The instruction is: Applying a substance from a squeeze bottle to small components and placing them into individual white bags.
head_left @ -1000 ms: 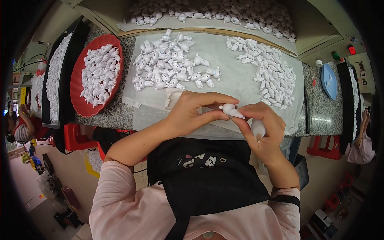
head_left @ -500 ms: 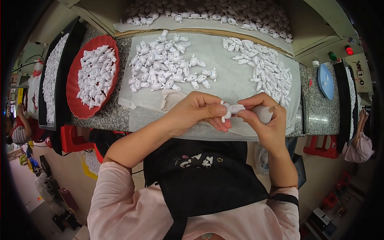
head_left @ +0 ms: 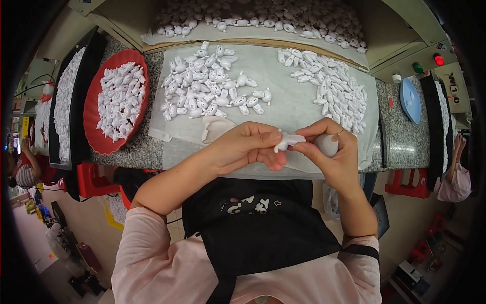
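Note:
My left hand (head_left: 251, 146) pinches a small white rabbit-like plastic figurine (head_left: 285, 141) by its rounded end, between thumb and fingers. The long ear-like end is held by the thumb and fingertips of my right hand (head_left: 340, 158). Tucked in the right palm is a smooth, pale rounded object (head_left: 326, 145), perhaps a squeeze bulb; its other end is hidden. Beyond my hands, a loose heap of similar white figurines (head_left: 200, 83) lies on white sheeting (head_left: 258, 66). On the right is a heap of slender white pieces (head_left: 336, 91).
A red scalloped tray (head_left: 93, 126) of white pieces stands at left, beside a black tray (head_left: 66, 163). A crumpled pale scrap (head_left: 215, 126) lies near my left wrist. At right are a blue dish (head_left: 410, 101) and a long black tray (head_left: 434, 111). More figurines fill the shelf (head_left: 144, 48) behind.
The figurine has turned slightly between my fingers, and the rounded object in my right palm shows a little more. Both hands keep their grip.

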Demonstrator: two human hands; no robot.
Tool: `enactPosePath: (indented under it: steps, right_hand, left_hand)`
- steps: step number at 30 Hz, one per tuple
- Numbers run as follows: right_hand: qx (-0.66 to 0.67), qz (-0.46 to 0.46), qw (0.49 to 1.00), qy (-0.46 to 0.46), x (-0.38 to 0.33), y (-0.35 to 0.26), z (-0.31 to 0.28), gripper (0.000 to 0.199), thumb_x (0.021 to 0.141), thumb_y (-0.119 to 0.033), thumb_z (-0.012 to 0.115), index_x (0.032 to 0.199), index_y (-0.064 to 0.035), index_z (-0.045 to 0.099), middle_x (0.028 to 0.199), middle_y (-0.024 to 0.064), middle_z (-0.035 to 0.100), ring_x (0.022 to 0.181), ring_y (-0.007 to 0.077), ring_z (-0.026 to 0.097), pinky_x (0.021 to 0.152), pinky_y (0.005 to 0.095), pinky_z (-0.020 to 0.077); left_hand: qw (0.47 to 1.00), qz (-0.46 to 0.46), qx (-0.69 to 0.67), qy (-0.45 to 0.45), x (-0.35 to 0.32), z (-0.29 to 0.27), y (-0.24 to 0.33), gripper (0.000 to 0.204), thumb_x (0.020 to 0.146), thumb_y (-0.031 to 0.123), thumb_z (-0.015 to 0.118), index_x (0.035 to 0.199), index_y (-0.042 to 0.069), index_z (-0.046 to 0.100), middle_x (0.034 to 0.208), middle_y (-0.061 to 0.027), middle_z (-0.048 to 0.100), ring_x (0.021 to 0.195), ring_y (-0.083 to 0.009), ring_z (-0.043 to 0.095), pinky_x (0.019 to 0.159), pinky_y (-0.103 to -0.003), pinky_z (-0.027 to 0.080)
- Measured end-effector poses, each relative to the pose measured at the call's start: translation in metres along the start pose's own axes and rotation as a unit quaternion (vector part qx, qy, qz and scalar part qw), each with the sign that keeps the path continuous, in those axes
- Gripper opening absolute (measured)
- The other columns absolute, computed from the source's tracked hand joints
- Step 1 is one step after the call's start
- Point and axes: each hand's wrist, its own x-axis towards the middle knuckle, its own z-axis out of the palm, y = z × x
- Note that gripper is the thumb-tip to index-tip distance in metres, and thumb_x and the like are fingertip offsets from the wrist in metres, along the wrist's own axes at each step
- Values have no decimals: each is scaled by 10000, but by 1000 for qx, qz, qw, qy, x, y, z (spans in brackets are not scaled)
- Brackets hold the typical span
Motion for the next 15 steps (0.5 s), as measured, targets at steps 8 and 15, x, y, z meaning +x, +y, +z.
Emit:
enactPosePath:
  steps: [8, 15]
  right_hand:
    - [-65, -45, 997, 19, -8, 0, 2, 145, 648, 16, 656, 775, 6, 588, 724, 49, 582, 643, 94, 520, 596, 208, 394]
    - [-13, 21, 999, -21, 0, -4, -7, 117, 678, -2, 641, 779, 16, 585, 703, 50, 583, 612, 80, 517, 570, 198, 400]
  left_hand:
    - [750, 317, 571, 100, -5, 18, 7, 328, 695, 30, 647, 1014, 5, 574, 801, -85, 616, 620, -131, 548, 572, -222, 430]
    - [947, 88, 300, 69, -3, 20, 8, 264, 786, 120, 561, 1009, -21, 549, 821, -134, 609, 720, -190, 600, 655, -253, 480]
